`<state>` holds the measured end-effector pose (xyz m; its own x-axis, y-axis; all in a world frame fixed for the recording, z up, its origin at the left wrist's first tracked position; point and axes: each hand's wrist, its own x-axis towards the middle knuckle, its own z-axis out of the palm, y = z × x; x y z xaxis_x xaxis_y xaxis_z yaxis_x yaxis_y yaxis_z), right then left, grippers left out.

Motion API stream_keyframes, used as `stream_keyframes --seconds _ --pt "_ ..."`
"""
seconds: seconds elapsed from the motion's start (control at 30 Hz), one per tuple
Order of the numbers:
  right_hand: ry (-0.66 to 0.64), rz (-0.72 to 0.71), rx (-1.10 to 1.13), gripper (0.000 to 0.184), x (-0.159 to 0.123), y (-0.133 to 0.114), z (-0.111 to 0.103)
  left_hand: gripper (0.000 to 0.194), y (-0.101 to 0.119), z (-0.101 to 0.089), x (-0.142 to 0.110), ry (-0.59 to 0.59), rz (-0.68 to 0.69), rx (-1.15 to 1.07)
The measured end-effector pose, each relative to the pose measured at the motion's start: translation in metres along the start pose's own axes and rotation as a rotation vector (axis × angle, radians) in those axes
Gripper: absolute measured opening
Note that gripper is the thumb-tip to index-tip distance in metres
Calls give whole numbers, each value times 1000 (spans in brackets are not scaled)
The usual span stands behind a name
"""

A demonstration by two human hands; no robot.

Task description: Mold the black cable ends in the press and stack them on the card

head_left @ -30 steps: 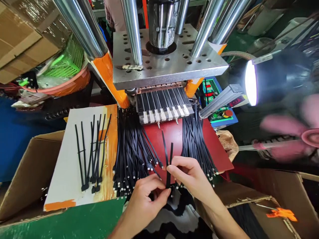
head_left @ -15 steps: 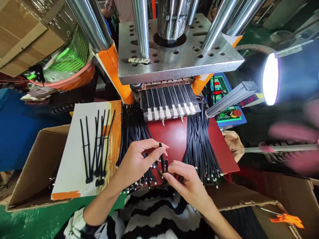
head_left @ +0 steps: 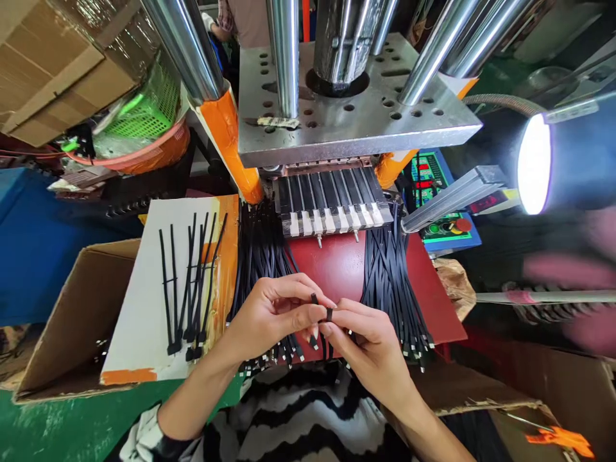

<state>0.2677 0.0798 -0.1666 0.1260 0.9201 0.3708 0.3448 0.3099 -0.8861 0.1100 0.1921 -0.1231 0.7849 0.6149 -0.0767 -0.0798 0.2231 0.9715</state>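
Note:
My left hand [head_left: 283,314] and my right hand [head_left: 370,333] meet in front of my body, above the red work surface [head_left: 325,256]. Both have their fingertips pinched on a short bent stretch of black flat cable [head_left: 329,314]; most of it is hidden by the fingers. Beside my left hand lies a bundle of black flat cables [head_left: 262,250] with small metal-tipped ends. Another such bundle [head_left: 392,282] lies past my right hand. Beyond the hands sits a slotted black fixture [head_left: 332,199] with white strips along its front edge.
A thick steel press plate [head_left: 356,135] on shiny columns hangs over the fixture. To the left, several black moulded strips [head_left: 192,289] lie on a white board [head_left: 135,276]. A lit lamp [head_left: 534,163] and a control panel [head_left: 443,224] stand at right. Cardboard boxes [head_left: 72,321] flank the work surface.
My hands have come together, with the right hand moving up beside the left fingertips. The cable piece between them now shows as a small bend instead of upright lengths. The view has shifted slightly.

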Motion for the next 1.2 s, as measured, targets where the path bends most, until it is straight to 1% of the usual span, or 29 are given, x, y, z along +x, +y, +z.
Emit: stream_keyframes --seconds 0.07,0.17,0.23,0.3,0.33,0.37,0.43,0.5,0.53,0.57,0.6,0.67,0.73,0.8,0.83,0.87,0.9,0.97,1.0,1.03,1.07,1.13,1.2 --pt "1 -3 -21 25 4 -4 0 29 0 1 1 64 74 30" --pt "68 -42 -57 24 12 -5 3 25 3 5 2 198 262 279" --pt "116 -48 -63 24 14 1 9 21 7 6 6 226 366 456" --pt "96 15 -57 23 12 10 16 16 10 1 14 257 455 592" --pt "47 74 -49 24 8 15 19 14 11 -4 20 297 510 652" --pt "-32 144 -36 27 4 19 20 13 12 -12 28 346 567 708" --pt "-258 268 8 32 -3 22 17 13 10 -31 49 438 649 803" --pt "-471 304 35 38 3 18 5 13 8 -54 76 490 645 870" --pt "-529 287 24 40 13 14 -5 12 6 -65 91 504 617 898" --pt "-546 252 -4 43 27 11 -15 13 5 -75 106 515 584 923" --pt "-520 209 -47 47 47 8 -26 13 4 -84 121 529 558 939" --pt "-429 135 -121 52 94 8 -43 12 3 -96 146 574 538 927" --pt "-389 107 -137 52 143 16 -51 9 0 -102 159 626 562 886" --pt "-379 91 -129 51 182 31 -50 12 -4 -105 153 653 629 896" --pt "-373 78 -131 51 197 39 -47 16 -6 -106 144 643 677 944" --pt "-364 63 -141 50 209 46 -44 21 -9 -107 132 608 736 1016" --pt "-349 42 -161 48 218 53 -40 26 -11 -108 119 544 803 1108" --pt "-317 -11 -211 42 228 62 -34 34 -13 -111 96 325 928 1318" --pt "-304 -38 -233 40 230 65 -32 37 -12 -113 88 206 967 1414" --pt "-289 -61 -253 39 232 66 -30 37 -11 -115 83 106 988 1492" --pt "-271 -80 -269 39 232 67 -28 37 -10 -117 80 40 995 1552" --pt "-221 -100 -293 40 230 67 -26 36 -7 -118 81 -1 989 1623" --pt "-173 -113 -291 39 227 68 -27 35 -5 -116 83 10 979 1655"
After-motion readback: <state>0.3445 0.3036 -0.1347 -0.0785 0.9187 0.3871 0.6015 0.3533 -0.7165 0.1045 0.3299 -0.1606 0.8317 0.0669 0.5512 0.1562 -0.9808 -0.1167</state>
